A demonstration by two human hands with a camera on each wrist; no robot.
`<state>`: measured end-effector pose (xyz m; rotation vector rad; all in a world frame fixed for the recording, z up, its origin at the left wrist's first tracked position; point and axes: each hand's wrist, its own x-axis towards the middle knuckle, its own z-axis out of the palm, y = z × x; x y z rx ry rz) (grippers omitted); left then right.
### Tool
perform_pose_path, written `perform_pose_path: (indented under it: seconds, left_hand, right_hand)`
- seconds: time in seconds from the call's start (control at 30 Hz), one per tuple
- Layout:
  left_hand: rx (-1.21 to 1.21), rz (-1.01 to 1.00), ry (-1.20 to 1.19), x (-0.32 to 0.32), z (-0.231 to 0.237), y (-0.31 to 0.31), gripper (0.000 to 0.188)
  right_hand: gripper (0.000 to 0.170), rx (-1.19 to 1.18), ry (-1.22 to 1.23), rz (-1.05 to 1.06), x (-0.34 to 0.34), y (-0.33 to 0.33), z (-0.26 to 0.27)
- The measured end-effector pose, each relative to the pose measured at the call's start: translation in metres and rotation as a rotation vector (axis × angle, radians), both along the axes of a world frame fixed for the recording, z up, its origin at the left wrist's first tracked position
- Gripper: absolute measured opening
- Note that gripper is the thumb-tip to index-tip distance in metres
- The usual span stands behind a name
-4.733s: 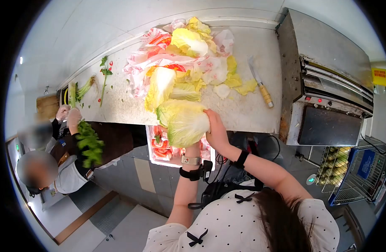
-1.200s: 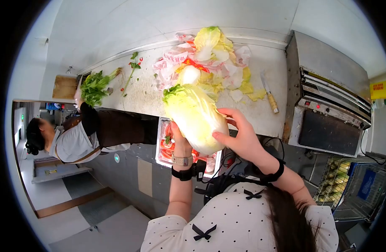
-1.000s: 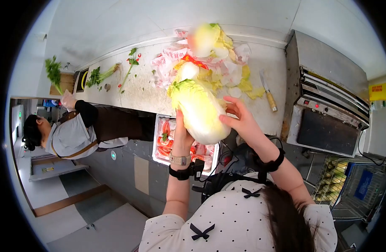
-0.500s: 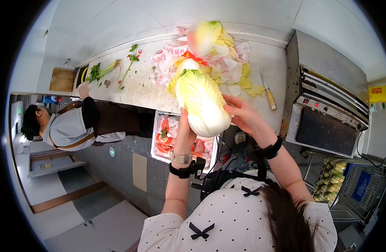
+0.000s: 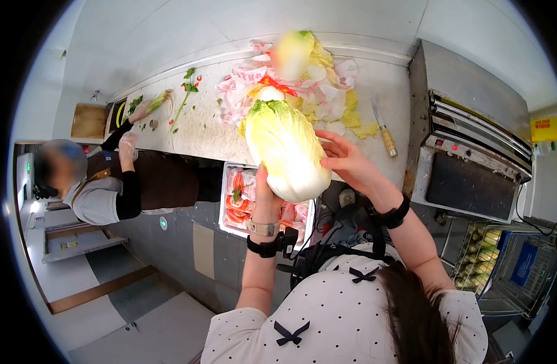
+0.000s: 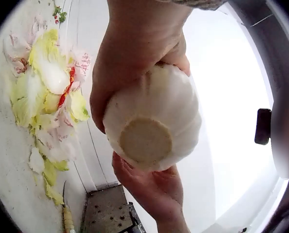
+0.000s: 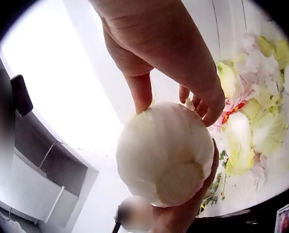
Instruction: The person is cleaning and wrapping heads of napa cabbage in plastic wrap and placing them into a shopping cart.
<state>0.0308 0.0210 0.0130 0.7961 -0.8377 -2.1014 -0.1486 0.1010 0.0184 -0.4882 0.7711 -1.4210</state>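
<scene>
A napa cabbage (image 5: 284,148), pale yellow with a white base, is held in front of the body over the counter's near edge. My left hand (image 5: 268,193) grips it from below and the left, thumb along its side. My right hand (image 5: 351,164) holds the right side near the base, with thumb and fingers spread on the outer leaves. In the left wrist view the round cut stem end (image 6: 146,141) faces the camera. The right wrist view shows my right thumb (image 7: 141,94) and fingertips (image 7: 210,109) touching the white base.
Loose cabbage leaves (image 5: 318,54) and crumpled printed wrappers (image 5: 242,82) lie on the counter (image 5: 193,136). A wooden-handled knife (image 5: 384,130) rests right, beside a metal wrapping machine (image 5: 472,127). A white box (image 5: 222,212) of wrapped red-and-white packs stands below. Another person (image 5: 102,176) handles celery at left.
The cabbage has been turned from lying sideways to leafy end away, base toward me. My right hand has shifted along its side. The other person has turned and now holds the celery.
</scene>
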Motion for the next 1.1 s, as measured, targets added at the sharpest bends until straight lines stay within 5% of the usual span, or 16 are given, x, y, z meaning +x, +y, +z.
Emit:
perform_pose_path:
  seconds: [0.33, 0.63, 0.83, 1.1]
  left_hand:
    - [-0.171, -0.116, 0.086, 0.012, -0.009, -0.001, 0.079]
    - [-0.074, -0.014, 0.088, 0.006, -0.008, 0.0, 0.083]
    - [-0.081, -0.027, 0.07, 0.006, -0.008, -0.003, 0.084]
    - [-0.016, 0.016, 0.146, 0.003, -0.009, -0.005, 0.078]
  right_hand:
    - [0.056, 0.203, -0.258, 0.084, -0.002, 0.002, 0.018]
    - [0.049, 0.198, -0.206, 0.234, -0.004, -0.002, 0.024]
    - [0.048, 0.184, -0.156, 0.048, 0.007, 0.003, 0.027]
    - [0.05, 0.164, -0.128, 0.093, 0.005, 0.001, 0.033]
